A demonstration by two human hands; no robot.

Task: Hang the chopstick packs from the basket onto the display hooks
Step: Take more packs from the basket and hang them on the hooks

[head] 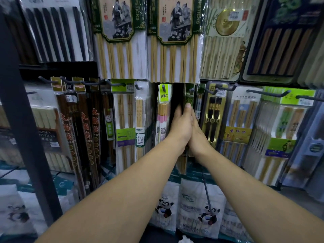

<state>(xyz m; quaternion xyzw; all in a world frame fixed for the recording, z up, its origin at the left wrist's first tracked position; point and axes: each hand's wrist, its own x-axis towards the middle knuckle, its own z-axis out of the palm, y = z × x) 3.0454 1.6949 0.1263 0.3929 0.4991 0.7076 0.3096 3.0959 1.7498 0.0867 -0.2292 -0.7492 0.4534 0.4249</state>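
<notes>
Left hand (178, 126) grips a green-headed chopstick pack (189, 95); right hand (198, 135) lies against it, fingers hidden. Pink-banded pack (163, 118) hangs immediately left of grip, black-and-gold pack (213, 113) immediately right.

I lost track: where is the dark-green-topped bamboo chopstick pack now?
Head view, centre: dark-green-topped pack held between left hand and right hand, just right of the pink-banded pack.
</notes>
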